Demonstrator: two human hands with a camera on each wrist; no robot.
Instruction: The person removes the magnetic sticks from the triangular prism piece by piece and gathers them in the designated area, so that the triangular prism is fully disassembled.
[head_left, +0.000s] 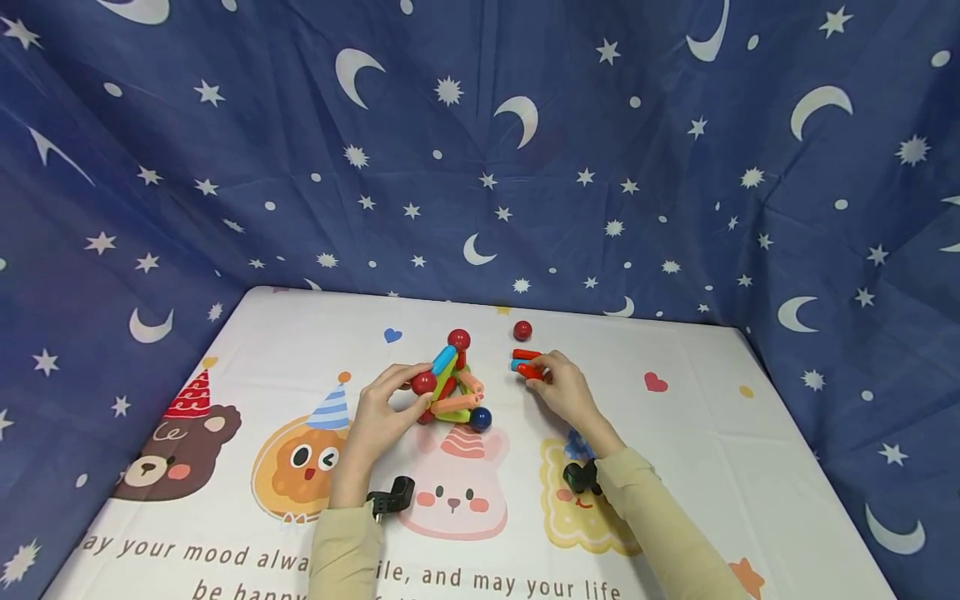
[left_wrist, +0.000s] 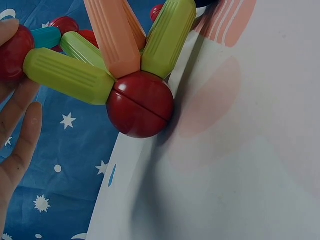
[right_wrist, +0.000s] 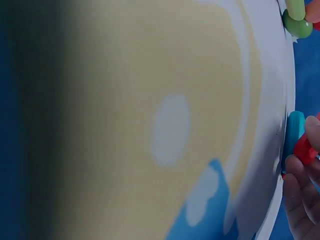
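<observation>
A small frame of coloured rods and balls stands on the table, with an orange rod (head_left: 454, 404), a light blue rod (head_left: 444, 360) and a dark blue ball (head_left: 480, 418). My left hand (head_left: 384, 417) holds a red ball (head_left: 423, 382) at its left corner between thumb and fingers. In the left wrist view a lower red ball (left_wrist: 140, 105) joins green and orange rods. To the right of the frame, my right hand (head_left: 566, 392) pinches a red rod (right_wrist: 304, 149). A loose blue rod (right_wrist: 294, 132) lies beside it, and another red rod (head_left: 527, 354) just behind.
Behind the loose rods a single red ball (head_left: 522, 331) lies on the table. A white cloth (head_left: 697, 450) printed with cartoon figures covers the tabletop. A dark blue starry curtain (head_left: 480, 167) hangs along the back and sides.
</observation>
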